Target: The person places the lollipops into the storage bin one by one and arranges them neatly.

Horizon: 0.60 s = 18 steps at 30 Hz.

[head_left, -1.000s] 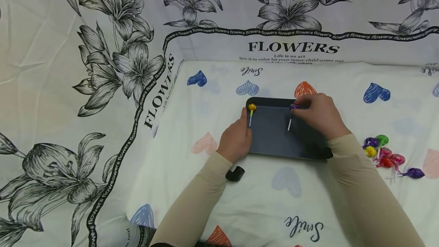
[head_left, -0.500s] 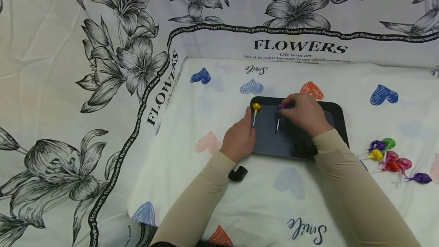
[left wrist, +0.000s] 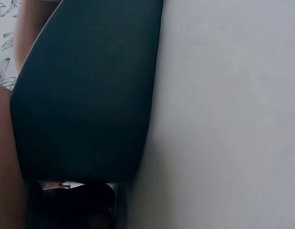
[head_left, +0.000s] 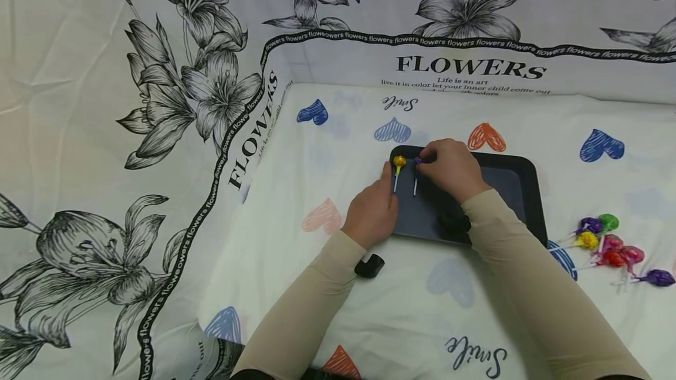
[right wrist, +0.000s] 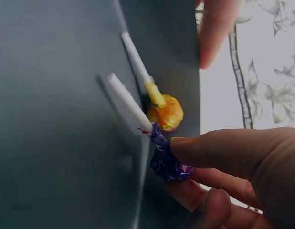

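Note:
My right hand (head_left: 451,168) pinches a purple-wrapped lollipop (right wrist: 169,164) by its head between thumb and fingers, over the left part of a dark grey tray (head_left: 512,183). Its white stick points toward the tray's near side. Just left of it, a yellow-orange lollipop (head_left: 399,162) lies inside the tray along the left wall. My left hand (head_left: 372,210) rests against the tray's left edge, index finger extended along the rim. In the left wrist view the tray's dark outer side (left wrist: 85,95) fills much of the picture.
Right of the tray lies a loose group of wrapped lollipops: a green one (head_left: 609,221), a yellow one (head_left: 587,240), several red and pink ones, and purple ones, including a separate purple lollipop (head_left: 657,277). A white cloth printed with hearts (head_left: 327,274) lies beneath everything.
My right hand has carried the purple lollipop leftward across the tray, close beside the yellow one. My left hand stays at the tray's left edge. The head view has shifted slightly.

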### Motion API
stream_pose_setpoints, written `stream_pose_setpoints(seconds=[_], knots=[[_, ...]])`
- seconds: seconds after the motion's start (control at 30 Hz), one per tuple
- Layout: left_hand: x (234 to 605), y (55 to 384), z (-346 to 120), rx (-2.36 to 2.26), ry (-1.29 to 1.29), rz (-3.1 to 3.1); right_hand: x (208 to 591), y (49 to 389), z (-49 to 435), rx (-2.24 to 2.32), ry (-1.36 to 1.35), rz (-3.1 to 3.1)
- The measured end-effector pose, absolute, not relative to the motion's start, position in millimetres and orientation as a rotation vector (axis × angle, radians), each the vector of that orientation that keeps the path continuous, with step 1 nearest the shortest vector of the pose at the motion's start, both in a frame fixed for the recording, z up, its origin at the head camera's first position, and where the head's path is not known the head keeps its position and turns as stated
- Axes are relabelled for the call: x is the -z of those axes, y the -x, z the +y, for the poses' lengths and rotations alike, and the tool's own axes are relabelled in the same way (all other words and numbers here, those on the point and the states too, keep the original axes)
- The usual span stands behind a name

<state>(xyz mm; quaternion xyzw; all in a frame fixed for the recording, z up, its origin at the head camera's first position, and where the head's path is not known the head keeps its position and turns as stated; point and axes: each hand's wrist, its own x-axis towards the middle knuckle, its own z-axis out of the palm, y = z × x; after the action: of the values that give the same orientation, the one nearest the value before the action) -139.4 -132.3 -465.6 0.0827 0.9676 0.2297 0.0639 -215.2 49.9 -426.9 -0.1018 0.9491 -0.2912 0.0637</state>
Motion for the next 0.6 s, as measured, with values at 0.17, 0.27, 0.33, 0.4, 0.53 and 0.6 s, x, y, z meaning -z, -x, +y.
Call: stream_pose_setpoints(seconds=[0.17,0.27,0.33,0.4,0.53,0.6], knots=[[463,140,-133,-0.697,-0.247,2.923,429,218,43,0.874,0.281,2.861],[462,141,-132,-0.688,-0.242,2.926,430,219,41,0.883,0.274,2.875],[462,141,-132,-0.69,-0.237,2.922,431,219,40,0.883,0.266,2.88],[463,141,-132,-0.692,-0.233,2.916,432,219,40,0.88,0.261,2.876],[465,140,-132,-0.692,-0.235,2.914,436,218,38,0.879,0.266,2.872],[465,139,-132,-0.693,-0.243,2.922,437,217,38,0.887,0.278,2.877]])
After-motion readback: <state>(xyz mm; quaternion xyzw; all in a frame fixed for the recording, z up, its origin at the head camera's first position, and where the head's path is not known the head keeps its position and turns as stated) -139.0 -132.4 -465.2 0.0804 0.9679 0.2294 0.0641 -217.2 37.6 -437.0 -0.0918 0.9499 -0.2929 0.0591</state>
